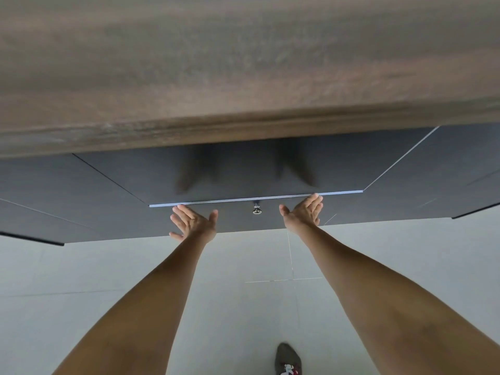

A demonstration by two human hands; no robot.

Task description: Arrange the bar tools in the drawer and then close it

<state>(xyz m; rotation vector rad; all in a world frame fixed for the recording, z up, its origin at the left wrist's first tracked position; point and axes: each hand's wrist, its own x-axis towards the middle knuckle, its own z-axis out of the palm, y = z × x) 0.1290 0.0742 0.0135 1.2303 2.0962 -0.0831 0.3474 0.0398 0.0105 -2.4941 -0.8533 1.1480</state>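
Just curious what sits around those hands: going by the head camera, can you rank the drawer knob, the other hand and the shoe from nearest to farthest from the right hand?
From the right hand:
1. Drawer knob, just to its left on the dark drawer front.
2. Left hand, beyond the knob, further left.
3. Shoe, far below on the pale floor.

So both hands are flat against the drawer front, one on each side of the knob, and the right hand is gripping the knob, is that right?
Not quite. The head view shows the right hand open and flat on the drawer front, clear of the knob. The left hand is flat too, with the knob between them, untouched.
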